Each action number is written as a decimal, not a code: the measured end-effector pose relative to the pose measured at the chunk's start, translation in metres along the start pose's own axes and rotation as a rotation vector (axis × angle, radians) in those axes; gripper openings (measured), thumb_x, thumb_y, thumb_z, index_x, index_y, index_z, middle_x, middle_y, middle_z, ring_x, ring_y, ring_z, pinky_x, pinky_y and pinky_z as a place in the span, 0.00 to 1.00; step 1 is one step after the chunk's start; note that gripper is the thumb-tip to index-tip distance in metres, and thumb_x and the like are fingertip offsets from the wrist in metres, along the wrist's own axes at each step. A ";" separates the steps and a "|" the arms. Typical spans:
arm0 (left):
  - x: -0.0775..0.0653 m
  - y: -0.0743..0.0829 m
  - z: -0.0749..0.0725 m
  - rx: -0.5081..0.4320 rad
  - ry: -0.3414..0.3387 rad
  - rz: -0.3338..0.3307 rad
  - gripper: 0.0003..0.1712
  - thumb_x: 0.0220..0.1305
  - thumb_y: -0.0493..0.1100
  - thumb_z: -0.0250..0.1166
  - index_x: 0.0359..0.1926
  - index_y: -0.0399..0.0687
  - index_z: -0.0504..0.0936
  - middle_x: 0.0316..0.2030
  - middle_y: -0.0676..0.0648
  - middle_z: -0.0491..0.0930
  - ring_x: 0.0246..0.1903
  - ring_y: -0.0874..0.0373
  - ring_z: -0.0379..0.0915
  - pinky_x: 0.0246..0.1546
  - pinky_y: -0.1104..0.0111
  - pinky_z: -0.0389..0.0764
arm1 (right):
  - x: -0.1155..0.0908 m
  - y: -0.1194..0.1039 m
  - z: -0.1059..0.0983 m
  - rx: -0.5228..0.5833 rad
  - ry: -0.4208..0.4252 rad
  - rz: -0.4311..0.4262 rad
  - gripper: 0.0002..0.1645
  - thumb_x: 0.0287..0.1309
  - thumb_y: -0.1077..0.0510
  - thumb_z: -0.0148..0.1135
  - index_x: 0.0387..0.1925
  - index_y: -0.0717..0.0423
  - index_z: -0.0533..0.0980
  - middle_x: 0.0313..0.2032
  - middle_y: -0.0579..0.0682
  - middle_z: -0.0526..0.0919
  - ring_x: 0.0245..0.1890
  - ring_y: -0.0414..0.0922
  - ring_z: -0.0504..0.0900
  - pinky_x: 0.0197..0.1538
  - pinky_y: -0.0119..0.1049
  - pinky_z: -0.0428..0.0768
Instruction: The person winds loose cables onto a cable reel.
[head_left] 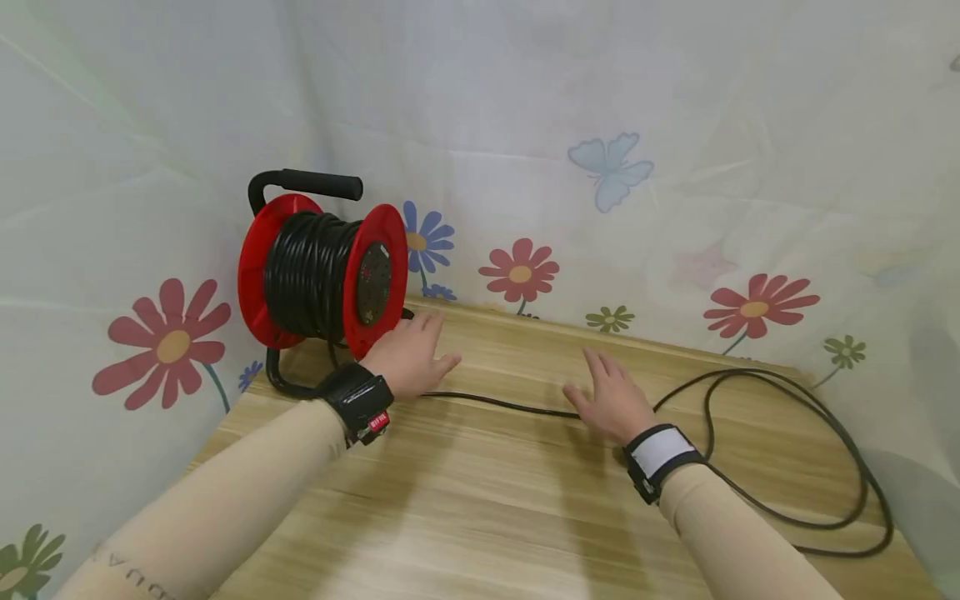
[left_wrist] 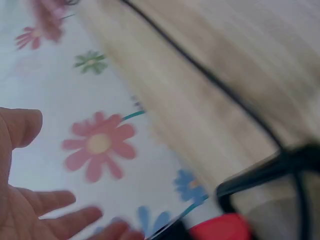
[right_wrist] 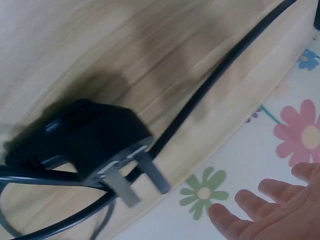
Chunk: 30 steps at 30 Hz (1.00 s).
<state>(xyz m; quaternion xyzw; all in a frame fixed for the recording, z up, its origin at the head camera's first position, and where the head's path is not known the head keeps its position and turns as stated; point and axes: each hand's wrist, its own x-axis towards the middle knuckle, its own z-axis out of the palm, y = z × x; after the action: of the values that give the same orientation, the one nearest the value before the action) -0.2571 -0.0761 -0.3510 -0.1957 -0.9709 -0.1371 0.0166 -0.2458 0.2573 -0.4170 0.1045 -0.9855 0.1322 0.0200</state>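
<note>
A cable reel [head_left: 311, 267] with red side discs, wound black cable and a black handle stands at the table's back left. My left hand [head_left: 408, 354] is beside its right disc, fingers spread and fairly straight; whether it touches the disc I cannot tell. Unwound cable [head_left: 502, 404] runs from near the reel towards the right. My right hand [head_left: 615, 404] hovers around this cable with its fingers extended and nothing in them. In the right wrist view a black plug [right_wrist: 105, 135] with flat metal pins shows near loops of cable; in the head view I cannot make it out.
Loose cable loops [head_left: 855, 467] lie at the right side of the wooden table [head_left: 480, 517]. A pale sheet [head_left: 480, 100] printed with flowers and a butterfly hangs behind and along the sides. The reel's black frame foot [head_left: 288, 385] rests on the tabletop.
</note>
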 end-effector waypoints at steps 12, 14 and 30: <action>0.009 -0.013 -0.113 -0.127 0.304 0.074 0.28 0.67 0.50 0.57 0.63 0.40 0.68 0.56 0.41 0.72 0.53 0.48 0.67 0.53 0.53 0.70 | -0.005 0.019 0.010 0.002 -0.086 0.034 0.49 0.65 0.30 0.45 0.73 0.59 0.51 0.64 0.73 0.61 0.62 0.70 0.62 0.58 0.64 0.64; 0.012 -0.022 -0.126 -0.115 0.347 0.040 0.29 0.67 0.50 0.56 0.64 0.40 0.68 0.60 0.38 0.69 0.57 0.45 0.61 0.56 0.50 0.65 | -0.006 0.021 0.011 0.004 -0.086 0.032 0.49 0.65 0.30 0.45 0.72 0.61 0.52 0.63 0.74 0.62 0.61 0.71 0.63 0.58 0.64 0.64; 0.035 -0.083 -0.157 0.005 0.229 -0.253 0.46 0.64 0.65 0.51 0.71 0.40 0.52 0.67 0.30 0.51 0.69 0.36 0.36 0.62 0.42 0.18 | -0.007 0.023 0.023 -0.001 -0.093 -0.014 0.46 0.65 0.32 0.49 0.70 0.61 0.58 0.61 0.73 0.66 0.60 0.69 0.66 0.57 0.62 0.66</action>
<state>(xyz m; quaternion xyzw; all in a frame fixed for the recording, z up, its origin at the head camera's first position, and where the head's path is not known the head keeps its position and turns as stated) -0.3251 -0.1794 -0.2186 -0.0551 -0.9799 -0.1571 0.1100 -0.2444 0.2744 -0.4459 0.1174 -0.9847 0.1266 -0.0249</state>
